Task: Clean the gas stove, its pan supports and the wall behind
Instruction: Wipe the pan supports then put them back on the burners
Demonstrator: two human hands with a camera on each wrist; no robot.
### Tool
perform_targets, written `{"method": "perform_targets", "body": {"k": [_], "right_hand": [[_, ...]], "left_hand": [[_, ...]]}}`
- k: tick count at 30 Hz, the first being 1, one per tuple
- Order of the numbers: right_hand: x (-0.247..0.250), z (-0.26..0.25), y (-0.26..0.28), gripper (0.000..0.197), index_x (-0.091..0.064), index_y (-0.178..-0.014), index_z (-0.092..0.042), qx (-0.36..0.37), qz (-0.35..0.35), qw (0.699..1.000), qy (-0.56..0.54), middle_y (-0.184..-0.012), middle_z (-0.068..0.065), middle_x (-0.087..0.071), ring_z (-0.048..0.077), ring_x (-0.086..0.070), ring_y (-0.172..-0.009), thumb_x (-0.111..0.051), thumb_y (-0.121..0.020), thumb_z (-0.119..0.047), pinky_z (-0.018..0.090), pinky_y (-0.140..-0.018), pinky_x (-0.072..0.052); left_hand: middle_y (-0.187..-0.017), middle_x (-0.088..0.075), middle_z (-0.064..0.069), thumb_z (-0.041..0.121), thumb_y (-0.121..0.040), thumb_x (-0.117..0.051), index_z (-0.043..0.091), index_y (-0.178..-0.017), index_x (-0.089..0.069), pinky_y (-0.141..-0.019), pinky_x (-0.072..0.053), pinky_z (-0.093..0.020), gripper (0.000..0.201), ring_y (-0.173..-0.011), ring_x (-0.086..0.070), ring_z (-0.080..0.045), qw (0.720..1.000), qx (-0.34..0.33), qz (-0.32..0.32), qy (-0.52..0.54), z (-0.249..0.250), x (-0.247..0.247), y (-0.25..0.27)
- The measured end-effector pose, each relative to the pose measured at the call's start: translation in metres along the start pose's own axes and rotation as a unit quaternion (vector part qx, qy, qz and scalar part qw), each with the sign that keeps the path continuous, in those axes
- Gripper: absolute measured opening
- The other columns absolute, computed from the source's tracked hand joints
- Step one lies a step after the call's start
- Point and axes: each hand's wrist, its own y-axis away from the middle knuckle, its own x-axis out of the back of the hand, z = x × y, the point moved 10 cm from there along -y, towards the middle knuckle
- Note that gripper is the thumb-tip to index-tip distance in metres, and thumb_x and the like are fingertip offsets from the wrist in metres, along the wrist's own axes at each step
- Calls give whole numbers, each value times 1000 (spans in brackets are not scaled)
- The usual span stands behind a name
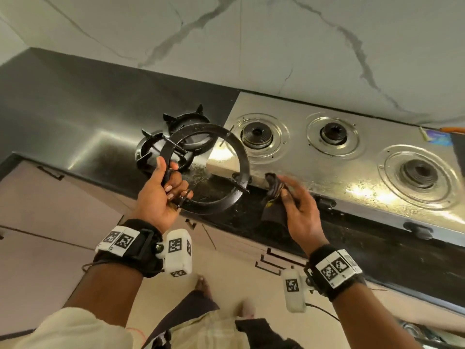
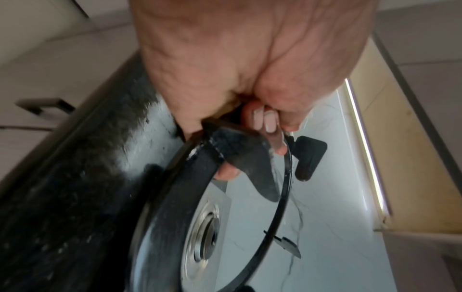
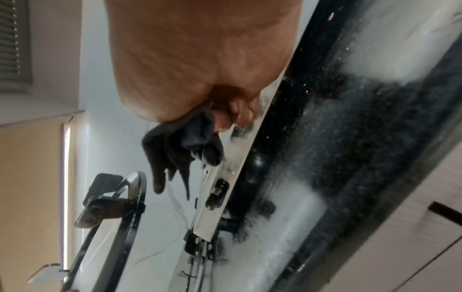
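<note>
My left hand [image 1: 168,182] grips a large black ring-shaped pan support [image 1: 242,161] by one of its prongs and holds it up over the stove's left front corner. The wrist view shows my fingers [image 2: 265,120] curled round that prong of the pan support [image 2: 180,189]. My right hand [image 1: 293,197] holds a dark cloth [image 1: 273,190] just right of the ring, near the stove's front edge; the cloth [image 3: 180,146] hangs from my fingertips. The steel gas stove [image 1: 352,167] has three bare burners. Behind it rises the white marble wall [image 1: 251,46].
Two smaller black pan supports [image 1: 173,137] lie stacked on the dark counter [image 1: 63,109] left of the stove. Black knobs [image 1: 417,229] line the stove's front. Cabinet drawers with handles [image 1: 269,260] are below. My feet stand on the tiled floor.
</note>
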Motion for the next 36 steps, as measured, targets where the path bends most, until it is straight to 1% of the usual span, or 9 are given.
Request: {"method": "perform_targets", "body": {"k": [5, 13, 16, 19, 22, 25, 27, 31, 36], "right_hand": [[2, -15, -12, 28, -68, -130, -32, -38, -22, 998, 33, -124, -1, -72, 9, -73, -106, -50, -111, -23, 32, -92, -62], [71, -31, -7, 38, -68, -134, -18, -104, 86, 986, -94, -127, 8, -74, 23, -69, -122, -48, -110, -41, 37, -104, -54], [105, -43, 2, 31, -68, -128, -13, -88, 138, 985, -54, -116, 4, -78, 18, -74, -110, -53, -109, -33, 30, -89, -59], [145, -44, 10, 30, -67, -129, -12, -118, 171, 976, -68, -114, 12, -78, 32, -77, -100, -59, -107, -30, 42, -81, -64], [195, -50, 18, 28, -69, -124, -13, -133, 189, 972, -29, -106, 12, -80, 35, -78, -94, -61, -106, -32, 48, -83, -64], [245, -54, 18, 32, -72, -124, -19, -144, 173, 974, 24, -105, 13, -80, 35, -77, -89, -63, -103, -42, 45, -77, -62], [280, -53, 13, 35, -72, -123, -15, -156, 146, 976, 45, -102, 14, -80, 30, -75, -81, -60, -105, -42, 35, -67, -59], [346, -54, 7, 37, -72, -110, -1, -173, 142, 970, 93, -79, 20, -73, 12, -62, -50, -49, -112, -31, 16, -40, -42], [409, -29, -9, 36, -75, -108, -7, -215, 105, 961, 141, -91, 24, -76, 25, -67, -67, -53, -110, -36, 23, -50, -51]], "left_hand": [[-56, -28, 8, 55, -106, -43, 23, -90, -63, -63, -35, -28, 41, -51, -18, -9, 996, 62, -62, -9, -23, -59, -18], [-70, -44, 5, 52, -104, -48, 20, -99, -64, -69, -42, -32, 36, -58, -42, -11, 982, 132, -124, -46, -66, -136, -61], [-81, -56, 2, 46, -107, -47, 19, -102, -65, -76, -46, -31, 33, -71, -53, -12, 972, 115, -125, -159, -86, -164, -67], [-85, -56, 0, 49, -109, -38, 24, -93, -59, -81, -47, -43, 37, -83, -53, -22, 926, 58, -133, -348, -99, -202, -66], [-91, -62, 3, 49, -110, -36, 23, -104, -59, -95, -53, -49, 35, -95, -61, -23, 897, 56, -146, -413, -126, -234, -67], [-93, -64, -6, 47, -110, -38, 17, -106, -59, -71, -59, -42, 37, -85, -67, -25, 879, 84, -167, -439, -162, -268, -68], [-94, -65, -11, 37, -110, -44, 11, -106, -59, -58, -57, -35, 30, -80, -71, -26, 904, 132, -160, -374, -189, -292, -67], [-90, -74, -9, 23, -109, -51, 7, -111, -63, -56, -57, -31, 20, -73, -75, -23, 936, 195, -131, -263, -235, -329, -66], [-101, -79, -11, 21, -107, -54, 8, -120, -61, -60, -58, -28, 19, -91, -73, -23, 934, 243, -102, -241, -279, -366, -73]]}}
